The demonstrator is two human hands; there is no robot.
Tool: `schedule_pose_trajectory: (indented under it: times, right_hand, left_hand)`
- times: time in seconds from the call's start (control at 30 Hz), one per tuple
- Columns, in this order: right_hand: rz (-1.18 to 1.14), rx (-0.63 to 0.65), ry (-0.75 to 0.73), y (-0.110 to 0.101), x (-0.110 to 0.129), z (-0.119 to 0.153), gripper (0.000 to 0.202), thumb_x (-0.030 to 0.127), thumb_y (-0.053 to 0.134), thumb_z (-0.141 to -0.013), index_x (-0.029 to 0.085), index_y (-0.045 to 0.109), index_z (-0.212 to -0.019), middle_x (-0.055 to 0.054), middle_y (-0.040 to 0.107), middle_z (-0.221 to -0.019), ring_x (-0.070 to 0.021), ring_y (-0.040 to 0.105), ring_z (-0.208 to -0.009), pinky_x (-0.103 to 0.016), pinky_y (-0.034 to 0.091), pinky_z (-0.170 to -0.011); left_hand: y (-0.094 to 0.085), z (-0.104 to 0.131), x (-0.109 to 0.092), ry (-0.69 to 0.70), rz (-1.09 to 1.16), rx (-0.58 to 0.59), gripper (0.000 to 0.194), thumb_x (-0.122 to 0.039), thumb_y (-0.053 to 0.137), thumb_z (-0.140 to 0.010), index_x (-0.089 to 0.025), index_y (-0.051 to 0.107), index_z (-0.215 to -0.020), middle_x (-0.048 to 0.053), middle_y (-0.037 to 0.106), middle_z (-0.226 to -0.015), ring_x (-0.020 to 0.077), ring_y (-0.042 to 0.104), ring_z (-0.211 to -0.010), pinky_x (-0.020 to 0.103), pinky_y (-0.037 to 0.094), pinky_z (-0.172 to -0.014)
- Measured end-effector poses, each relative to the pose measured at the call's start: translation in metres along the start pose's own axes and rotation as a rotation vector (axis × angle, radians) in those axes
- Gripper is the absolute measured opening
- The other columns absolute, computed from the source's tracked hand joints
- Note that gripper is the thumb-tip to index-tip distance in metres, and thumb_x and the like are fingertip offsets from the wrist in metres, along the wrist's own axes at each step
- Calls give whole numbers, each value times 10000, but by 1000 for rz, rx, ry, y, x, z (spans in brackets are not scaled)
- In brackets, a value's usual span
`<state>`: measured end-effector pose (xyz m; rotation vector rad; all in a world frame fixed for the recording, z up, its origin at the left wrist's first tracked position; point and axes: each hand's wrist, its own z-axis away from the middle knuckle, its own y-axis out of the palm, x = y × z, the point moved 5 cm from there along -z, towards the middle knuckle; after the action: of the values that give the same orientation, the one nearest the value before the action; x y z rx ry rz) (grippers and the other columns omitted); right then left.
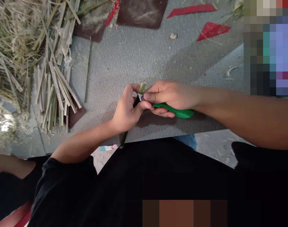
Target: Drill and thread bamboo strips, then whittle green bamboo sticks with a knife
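Observation:
Closed around a narrow green strip (125,136), perhaps bamboo, is my left hand (128,110). The strip slants from near my body up past the fingers, and its pale end shows above them. My right hand (169,96) grips a green-handled knife (183,113). Its metal blade (140,96) lies against the strip close to the left fingertips. Both hands meet, with the left thumb alongside the knife's front end. Fingers cover part of the blade and the middle of the strip.
Cut strips (56,91) lie bundled at the left beside a heap of shavings (20,41). A single thin strip (88,72) rests on the grey table (134,53). Dark red sheets (141,14) and red scraps (212,31) sit farther back. Another person's arm (11,164) shows at lower left.

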<state>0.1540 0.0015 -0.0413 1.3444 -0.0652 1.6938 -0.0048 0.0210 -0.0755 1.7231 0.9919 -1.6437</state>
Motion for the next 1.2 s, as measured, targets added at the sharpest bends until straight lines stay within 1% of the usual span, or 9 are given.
schedule_pose_trajectory:
  times: [0.1,0.17,0.33,0.47,0.6,0.77,0.83,1.03,1.2]
  right_hand:
    - [37,-140,-61,2,4,3,426,393,584,-1255,170,587,-892,42,507,-608,-75,500,-446,-184,395,-462]
    - [56,-175,-101,2,4,3,422,348,570,-1259,172,571,-875,43,506,-609,-73,512,-454,-180,405,-472]
    - [26,49,-76,-5,-9,-7,524,531,680,-1202,179,587,-826,33,520,-550,-95,496,-381,-205,359,-381]
    - [-31,126,13,-12,-15,-11,541,613,726,-1157,181,613,-850,24,528,-552,-108,489,-358,-222,370,-351]
    - [-40,61,10,-9,-13,-9,472,538,671,-1197,178,624,-895,25,526,-550,-107,474,-351,-221,351,-343]
    - [-37,-106,-96,-4,-8,-7,423,416,593,-1244,174,605,-897,38,508,-554,-90,484,-382,-189,351,-371]
    - [-33,-116,-110,-6,-9,-8,446,414,601,-1239,178,589,-862,38,502,-542,-92,484,-369,-193,352,-364]
    - [-45,94,20,-8,-10,-7,524,541,731,-1167,178,596,-814,23,531,-541,-103,492,-349,-210,363,-334]
    - [-80,130,32,-6,-4,-2,493,520,747,-1163,172,611,-842,26,544,-569,-98,511,-377,-193,396,-349]
  left_hand:
    - [1,-2,0,-1,56,-32,595,-771,778,-1012,-256,546,-1199,-108,572,-625,78,472,-459,238,315,-465]
    - [1,-3,-1,-10,102,-35,567,-752,772,-1027,-254,544,-1177,-116,543,-612,64,433,-440,222,286,-448]
    - [2,-4,-2,-46,157,52,712,-801,885,-880,-258,547,-1193,-142,480,-574,54,373,-406,210,208,-405]
    - [1,-5,-5,35,98,65,670,-763,886,-905,-257,545,-1181,-149,469,-575,44,336,-394,207,201,-400]
    - [0,-3,-7,119,-8,-6,620,-746,845,-960,-249,557,-1192,-154,453,-576,38,287,-402,225,186,-417]
    - [-2,-1,-5,77,-16,-66,553,-734,781,-1020,-254,559,-1181,-137,479,-573,50,307,-422,245,199,-439]
    - [-1,-2,-4,56,25,-57,559,-726,811,-999,-259,552,-1164,-137,475,-574,48,311,-426,244,185,-441]
    - [3,-4,-4,1,140,24,698,-777,901,-882,-263,537,-1183,-130,542,-641,44,401,-454,231,250,-465]
    - [3,-6,-4,4,172,35,664,-742,919,-893,-261,554,-1168,-118,560,-688,40,435,-481,224,292,-473]
